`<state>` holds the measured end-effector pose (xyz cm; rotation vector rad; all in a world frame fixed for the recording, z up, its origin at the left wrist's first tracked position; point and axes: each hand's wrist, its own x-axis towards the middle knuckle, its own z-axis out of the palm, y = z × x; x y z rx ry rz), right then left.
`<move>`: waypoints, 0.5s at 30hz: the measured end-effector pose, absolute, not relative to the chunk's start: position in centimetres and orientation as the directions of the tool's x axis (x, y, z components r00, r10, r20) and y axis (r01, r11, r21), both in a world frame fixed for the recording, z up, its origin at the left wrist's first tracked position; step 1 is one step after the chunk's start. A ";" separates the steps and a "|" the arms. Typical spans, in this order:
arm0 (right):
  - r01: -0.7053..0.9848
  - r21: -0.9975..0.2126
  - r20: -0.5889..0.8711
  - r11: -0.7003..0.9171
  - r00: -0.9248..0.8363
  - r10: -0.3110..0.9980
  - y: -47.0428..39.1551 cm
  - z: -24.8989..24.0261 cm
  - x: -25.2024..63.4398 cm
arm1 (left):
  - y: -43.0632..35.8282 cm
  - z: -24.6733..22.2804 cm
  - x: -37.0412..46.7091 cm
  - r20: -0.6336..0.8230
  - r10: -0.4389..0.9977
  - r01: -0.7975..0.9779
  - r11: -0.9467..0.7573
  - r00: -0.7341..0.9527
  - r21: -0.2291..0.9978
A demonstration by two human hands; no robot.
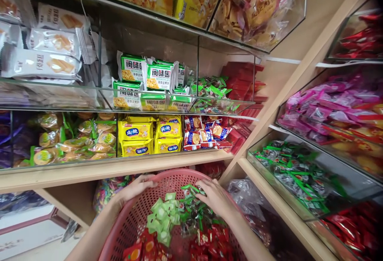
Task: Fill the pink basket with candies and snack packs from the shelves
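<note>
A pink perforated plastic basket [131, 223] stands low in front of me, below the shelves. My left hand [134, 190] holds its far left rim, with the fingers along the edge. Inside the basket my right hand [214, 196] is curled over the green-and-clear wrapped candies [194, 211], its fingertips closed on some at the top. Pale green packets [163, 215] lie to the left of these candies. Red wrapped sweets [212, 243] and red packets with an orange mark [146, 249] fill the near part. The palm side of my right hand is hidden.
Glass-fronted shelves ahead hold green-and-white packs [158, 75], yellow packs [136, 131] and white-wrapped cakes [50, 59]. At right, a glass bin [299, 173] contains green-wrapped candies. A wooden shelf edge [89, 169] runs just above the basket. Clear plastic bags [245, 197] sit beside the basket.
</note>
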<state>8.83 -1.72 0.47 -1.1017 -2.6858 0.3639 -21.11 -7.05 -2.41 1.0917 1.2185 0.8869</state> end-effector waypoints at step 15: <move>0.544 -0.627 0.194 0.558 -0.585 0.788 -2.0 0.8 8.9 | -8.9 -0.6 -21.3 -0.381 0.917 -0.286 0.400 0.123 0.871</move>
